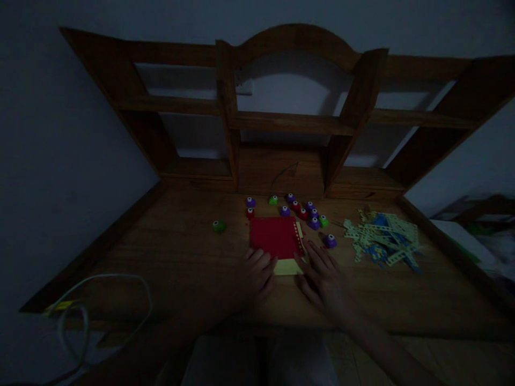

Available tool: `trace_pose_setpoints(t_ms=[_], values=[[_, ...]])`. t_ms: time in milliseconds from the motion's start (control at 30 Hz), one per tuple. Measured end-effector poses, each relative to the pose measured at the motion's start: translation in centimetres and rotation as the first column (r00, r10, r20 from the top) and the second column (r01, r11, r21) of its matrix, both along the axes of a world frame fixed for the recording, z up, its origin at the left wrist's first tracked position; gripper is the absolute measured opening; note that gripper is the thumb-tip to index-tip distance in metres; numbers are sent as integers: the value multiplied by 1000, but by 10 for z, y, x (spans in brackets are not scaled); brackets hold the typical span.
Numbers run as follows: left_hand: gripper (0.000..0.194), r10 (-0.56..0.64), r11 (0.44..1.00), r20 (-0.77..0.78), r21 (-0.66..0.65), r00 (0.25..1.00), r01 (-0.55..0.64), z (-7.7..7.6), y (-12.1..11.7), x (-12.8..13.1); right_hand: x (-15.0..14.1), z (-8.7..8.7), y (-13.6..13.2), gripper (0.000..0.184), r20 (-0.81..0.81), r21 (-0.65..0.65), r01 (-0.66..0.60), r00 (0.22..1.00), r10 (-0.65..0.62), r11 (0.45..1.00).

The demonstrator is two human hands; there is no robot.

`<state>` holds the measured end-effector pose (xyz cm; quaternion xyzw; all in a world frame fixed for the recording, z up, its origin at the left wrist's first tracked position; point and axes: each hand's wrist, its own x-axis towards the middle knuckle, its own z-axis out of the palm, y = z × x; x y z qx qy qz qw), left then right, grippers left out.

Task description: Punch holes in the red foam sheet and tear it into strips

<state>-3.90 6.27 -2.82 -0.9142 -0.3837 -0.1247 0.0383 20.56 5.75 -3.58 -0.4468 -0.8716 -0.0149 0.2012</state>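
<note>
In the head view, a wooden counter [181, 252] carries a flat red panel [271, 236], which lies near the middle. A pale yellow strip [287, 267] runs along its near edge, and a narrower yellow piece [299, 230] lies along its right edge, beside a row of small marks or holes.

The left hand [257, 271] is at the panel's near left corner, its fingers curled and close together, touching the near edge; whether they pinch it is too dark to tell. The right hand [322, 273] is at the near right corner with its fingers spread apart, the fingertips at the yellow pieces.

Small purple, red and green pieces [314, 213], each with a round white eye-like spot, stand beyond the panel, most of them grouped towards its far right corner. One purple piece [330, 240] sits just beyond the right hand's fingers, and one green piece [218, 225] stands on its own, well to the left of the panel.

Farther right is a loose, overlapping heap of pale green and blue strips [382, 238], some with holes. A wooden shelf [281, 122] rises along the back of the counter, against a wall [72, 161]. A pale cable [120, 276] loops over the near left part.
</note>
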Motion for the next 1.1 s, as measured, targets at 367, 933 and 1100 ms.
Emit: trace_pose_setpoints(t_ms=[367,933,1100], values=[[46,16,996,4,84,1000,-16,-14,-8,-3,6,-2,-1,53,15,-50,-18,1000,19,999],[49,-33,996,-8,88,999,33,-18,0,-4,6,-1,-5,46,-37,-20,57,998,-58,998],[50,-29,994,-35,105,999,33,-17,-1,-4,7,-2,-6,45,-45,-30,62,997,-64,998]])
